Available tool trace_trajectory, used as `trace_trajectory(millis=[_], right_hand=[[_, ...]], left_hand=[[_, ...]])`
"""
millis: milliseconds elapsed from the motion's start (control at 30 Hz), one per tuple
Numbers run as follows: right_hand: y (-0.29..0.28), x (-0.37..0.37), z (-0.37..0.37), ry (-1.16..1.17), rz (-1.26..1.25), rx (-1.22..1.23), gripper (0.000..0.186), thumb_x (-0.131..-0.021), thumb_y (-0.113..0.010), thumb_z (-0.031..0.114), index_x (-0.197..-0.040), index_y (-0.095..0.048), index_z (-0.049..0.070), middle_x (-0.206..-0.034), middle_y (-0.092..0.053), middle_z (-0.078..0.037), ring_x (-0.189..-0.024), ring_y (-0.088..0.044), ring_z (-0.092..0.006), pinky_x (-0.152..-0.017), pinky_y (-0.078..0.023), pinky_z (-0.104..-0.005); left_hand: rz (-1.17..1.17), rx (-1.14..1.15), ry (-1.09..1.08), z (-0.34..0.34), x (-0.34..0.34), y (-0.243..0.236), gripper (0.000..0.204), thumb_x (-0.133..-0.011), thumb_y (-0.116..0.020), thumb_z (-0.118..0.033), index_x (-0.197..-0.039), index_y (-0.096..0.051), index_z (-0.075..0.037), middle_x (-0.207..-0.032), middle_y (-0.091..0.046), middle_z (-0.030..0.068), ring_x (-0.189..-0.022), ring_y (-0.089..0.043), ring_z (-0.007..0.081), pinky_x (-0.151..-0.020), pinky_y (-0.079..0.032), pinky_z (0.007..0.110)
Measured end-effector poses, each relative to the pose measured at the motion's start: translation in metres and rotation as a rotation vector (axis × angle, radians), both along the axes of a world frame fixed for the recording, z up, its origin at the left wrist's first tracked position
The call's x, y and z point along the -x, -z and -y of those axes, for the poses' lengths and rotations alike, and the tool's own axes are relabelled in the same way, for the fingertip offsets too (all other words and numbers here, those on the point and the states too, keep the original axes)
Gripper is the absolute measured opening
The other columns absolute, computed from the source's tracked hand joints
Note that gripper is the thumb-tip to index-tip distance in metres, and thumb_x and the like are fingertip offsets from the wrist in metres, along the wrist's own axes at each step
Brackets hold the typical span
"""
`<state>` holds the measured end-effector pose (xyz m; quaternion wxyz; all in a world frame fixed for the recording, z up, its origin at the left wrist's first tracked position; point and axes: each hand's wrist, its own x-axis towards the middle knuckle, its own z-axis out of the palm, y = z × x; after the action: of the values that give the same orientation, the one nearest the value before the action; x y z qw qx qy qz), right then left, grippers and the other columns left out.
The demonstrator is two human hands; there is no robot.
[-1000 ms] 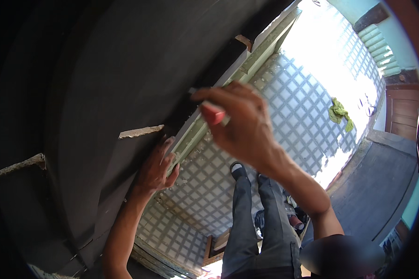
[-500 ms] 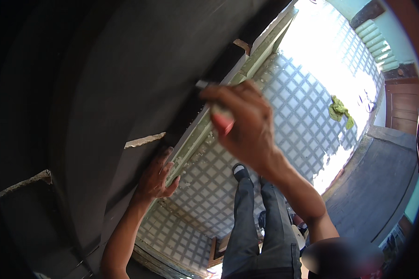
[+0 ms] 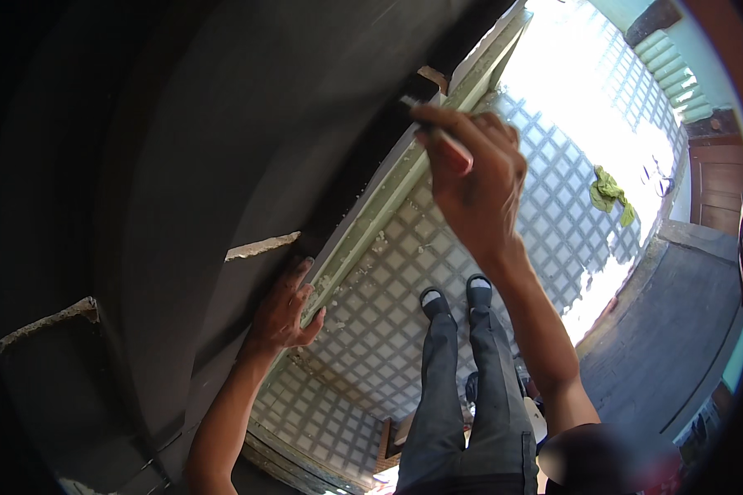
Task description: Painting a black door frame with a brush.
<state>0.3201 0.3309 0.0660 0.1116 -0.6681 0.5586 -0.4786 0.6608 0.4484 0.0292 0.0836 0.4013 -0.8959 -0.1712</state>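
My right hand [image 3: 485, 186] grips a small hand tool [image 3: 456, 157] with a red handle; its short flat tip is against or just beside the dark strip [image 3: 363, 157] along the edge of a big dark grey board [image 3: 223, 124]. I cannot make out exactly what the tip is. My left hand [image 3: 285, 313] lies lower down with fingers spread, resting on that same edge beside a pale green wooden ledge [image 3: 371, 219]. The board has broken gaps with rough tan edges [image 3: 262, 246].
Below is a patterned tile floor [image 3: 421, 371] with bits of debris, my legs and sandalled feet. A green cloth [image 3: 609, 196] lies in the sunlit part. At the right are a grey slab [image 3: 669, 322], a brown wooden door [image 3: 714, 190] and a pale teal wall [image 3: 623, 16].
My right hand with the tool has moved up and to the right along the board's edge. My left hand has stayed at about the same place on the edge.
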Motion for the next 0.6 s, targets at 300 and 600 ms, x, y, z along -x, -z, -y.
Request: trace_trajectory(millis=[300, 600], right_hand=[[0.021, -0.083, -0.069, -0.284, -0.029, 0.008, 0.040, -0.071, -0.066, 0.001, -0.110, -0.068, 0.008, -0.110, -0.069, -0.011, -0.094, -0.060, -0.0240, -0.084, -0.048, -0.0395], [-0.001, 0.004, 0.012, 0.059, 0.011, 0.081, 0.021, -0.077, -0.071, -0.004, -0.093, -0.073, 0.009, -0.105, -0.074, -0.008, -0.086, -0.068, -0.0208, -0.082, -0.051, -0.0360]], left_hand=[[0.086, -0.073, -0.010, 0.001, 0.000, -0.007, 0.044, -0.084, -0.070, -0.021, -0.117, -0.049, 0.000, -0.144, -0.046, 0.0280, -0.131, -0.051, 0.0463, -0.109, -0.046, 0.051], [0.000, 0.015, 0.005, 0.001, 0.000, -0.004, 0.041, -0.082, -0.071, -0.017, -0.114, -0.052, 0.001, -0.143, -0.047, 0.0296, -0.131, -0.050, 0.0449, -0.110, -0.044, 0.050]])
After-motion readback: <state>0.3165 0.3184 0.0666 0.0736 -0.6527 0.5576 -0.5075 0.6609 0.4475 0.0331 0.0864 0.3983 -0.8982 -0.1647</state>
